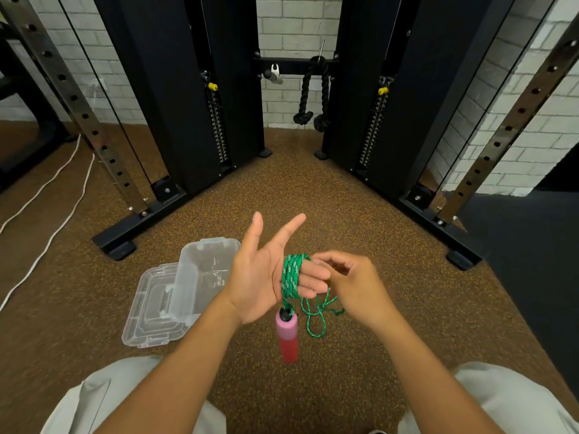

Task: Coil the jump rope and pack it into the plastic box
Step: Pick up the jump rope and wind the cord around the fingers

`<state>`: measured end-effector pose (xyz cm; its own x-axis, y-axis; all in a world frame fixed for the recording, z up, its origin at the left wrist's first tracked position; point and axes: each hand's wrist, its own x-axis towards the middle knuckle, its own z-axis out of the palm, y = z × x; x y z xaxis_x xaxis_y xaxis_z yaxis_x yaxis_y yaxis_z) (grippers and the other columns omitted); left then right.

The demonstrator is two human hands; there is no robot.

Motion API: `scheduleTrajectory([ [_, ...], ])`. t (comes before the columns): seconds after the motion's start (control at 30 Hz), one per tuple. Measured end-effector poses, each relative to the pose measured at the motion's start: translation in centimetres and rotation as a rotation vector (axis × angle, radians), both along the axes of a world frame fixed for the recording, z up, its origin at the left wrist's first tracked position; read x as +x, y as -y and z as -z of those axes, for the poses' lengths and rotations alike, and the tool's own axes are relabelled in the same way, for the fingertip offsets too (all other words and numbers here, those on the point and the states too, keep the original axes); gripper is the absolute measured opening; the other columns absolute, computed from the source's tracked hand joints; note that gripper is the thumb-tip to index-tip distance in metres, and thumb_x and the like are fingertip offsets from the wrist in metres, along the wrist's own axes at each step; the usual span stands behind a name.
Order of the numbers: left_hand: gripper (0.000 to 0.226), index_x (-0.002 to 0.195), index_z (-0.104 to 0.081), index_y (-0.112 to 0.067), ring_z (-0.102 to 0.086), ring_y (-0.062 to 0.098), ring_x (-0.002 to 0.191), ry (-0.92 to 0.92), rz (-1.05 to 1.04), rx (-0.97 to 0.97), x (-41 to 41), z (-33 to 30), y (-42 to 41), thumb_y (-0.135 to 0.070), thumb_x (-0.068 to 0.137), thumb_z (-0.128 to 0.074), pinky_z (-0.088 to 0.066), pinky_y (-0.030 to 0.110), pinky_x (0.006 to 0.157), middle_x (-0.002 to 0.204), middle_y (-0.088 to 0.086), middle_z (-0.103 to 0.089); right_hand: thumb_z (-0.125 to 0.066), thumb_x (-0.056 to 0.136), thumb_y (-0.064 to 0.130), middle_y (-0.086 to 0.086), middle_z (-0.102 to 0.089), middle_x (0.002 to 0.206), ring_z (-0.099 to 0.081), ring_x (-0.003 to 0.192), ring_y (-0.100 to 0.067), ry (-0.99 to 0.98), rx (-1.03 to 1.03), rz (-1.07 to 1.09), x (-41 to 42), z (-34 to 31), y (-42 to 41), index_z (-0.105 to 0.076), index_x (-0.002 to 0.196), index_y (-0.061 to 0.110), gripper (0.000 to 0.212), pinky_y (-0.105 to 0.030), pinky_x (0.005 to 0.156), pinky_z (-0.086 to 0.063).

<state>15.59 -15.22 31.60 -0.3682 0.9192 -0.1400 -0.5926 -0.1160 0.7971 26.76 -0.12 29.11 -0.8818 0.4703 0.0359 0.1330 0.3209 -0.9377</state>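
The green jump rope [291, 276] is wound round three straight fingers of the spread left hand [266, 274], its pink handle [287, 335] dangling below, while the right hand [351, 283] pinches the loose end, the clear plastic box [203, 274] lying open on the floor just left.

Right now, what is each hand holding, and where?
Green rope is coiled around the left hand's fingers; the right hand pinches its loose end. Pink handle dangles.
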Motion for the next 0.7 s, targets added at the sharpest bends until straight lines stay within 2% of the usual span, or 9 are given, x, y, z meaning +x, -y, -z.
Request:
scheduleTrajectory([
  [0.03,0.091,0.16,-0.026,-0.035,-0.073,0.034,0.078,0.026,-0.019,0.014,-0.1,0.0,0.0,-0.086,0.086,-0.021,-0.06,0.037,0.067,0.098,0.03,-0.072,-0.064,0.097,0.012,0.005,-0.079,0.085,-0.07,0.072,-0.017,0.016,0.019,-0.01,0.0,0.3,0.2,-0.08,0.089,0.035,0.029,-0.037,0.069,-0.057],
  [0.1,0.09,0.16,-0.028,-0.035,-0.074,0.034,0.08,0.051,-0.046,0.029,-0.3,-0.1,0.1,-0.087,0.086,-0.021,-0.061,0.037,0.069,0.102,0.03,-0.072,-0.061,0.096,0.009,-0.006,-0.075,0.073,-0.051,0.054,-0.006,0.06,0.103,-0.01,0.0,0.8,0.9,-0.077,0.079,0.034,0.034,-0.026,0.053,-0.043],
  [0.17,0.089,0.16,-0.027,-0.037,-0.074,0.035,0.084,0.048,-0.061,0.034,-0.4,-0.1,0.1,-0.087,0.086,-0.022,-0.061,0.039,0.073,0.109,0.033,-0.071,-0.06,0.096,0.012,-0.007,-0.073,0.066,-0.045,0.048,-0.007,0.119,0.185,-0.005,-0.2,1.3,1.6,-0.072,0.068,0.035,0.038,-0.028,0.048,-0.039],
  [0.27,0.086,0.161,-0.018,-0.041,-0.071,0.042,0.106,0.038,-0.091,0.024,-0.5,-0.2,0.0,-0.085,0.087,-0.018,-0.06,0.044,0.092,0.13,0.037,-0.063,-0.062,0.098,0.024,-0.004,-0.072,0.065,-0.053,0.05,-0.017,0.172,0.267,-0.071,-0.5,2.1,2.5,-0.076,0.076,0.017,0.027,-0.036,0.055,-0.045],
  [0.37,0.084,0.161,-0.009,-0.043,-0.058,0.049,0.129,0.047,-0.108,0.02,-0.5,-0.1,-0.1,-0.084,0.088,-0.017,-0.048,0.052,0.109,0.139,0.036,-0.056,-0.062,0.1,0.027,0.005,-0.06,0.055,-0.046,0.046,-0.009,0.182,0.29,-0.111,-0.6,2.7,3.3,-0.073,0.073,0.014,0.032,-0.037,0.056,-0.038],
  [0.5,0.083,0.161,-0.007,-0.044,-0.055,0.051,0.132,0.051,-0.14,0.014,-0.7,0.2,-0.2,-0.084,0.089,-0.02,-0.037,0.054,0.113,0.141,0.036,-0.055,-0.058,0.101,0.023,-0.004,-0.061,0.061,-0.041,0.049,-0.011,0.182,0.347,-0.183,-0.6,3.1,3.9,-0.067,0.073,0.011,0.031,-0.027,0.05,-0.028],
  [0.57,0.084,0.161,-0.008,-0.044,-0.055,0.05,0.132,0.039,-0.156,0.013,-0.9,0.4,-0.2,-0.083,0.089,-0.024,-0.034,0.055,0.117,0.143,0.036,-0.053,-0.056,0.101,0.023,0.003,-0.059,0.061,-0.043,0.05,-0.01,0.198,0.37,-0.205,-0.5,2.9,4.0,-0.067,0.077,0.013,0.029,-0.024,0.049,-0.028],
  [0.7,0.084,0.161,-0.007,-0.047,-0.058,0.047,0.13,-0.045,-0.19,-0.009,-1.5,0.7,-0.3,-0.082,0.087,-0.026,-0.035,0.055,0.116,0.142,0.034,-0.055,-0.053,0.1,0.027,-0.001,-0.066,0.066,-0.049,0.052,-0.016,0.191,0.424,-0.217,-0.4,2.2,4.0,-0.065,0.08,0.015,0.027,-0.033,0.053,-0.029],
])
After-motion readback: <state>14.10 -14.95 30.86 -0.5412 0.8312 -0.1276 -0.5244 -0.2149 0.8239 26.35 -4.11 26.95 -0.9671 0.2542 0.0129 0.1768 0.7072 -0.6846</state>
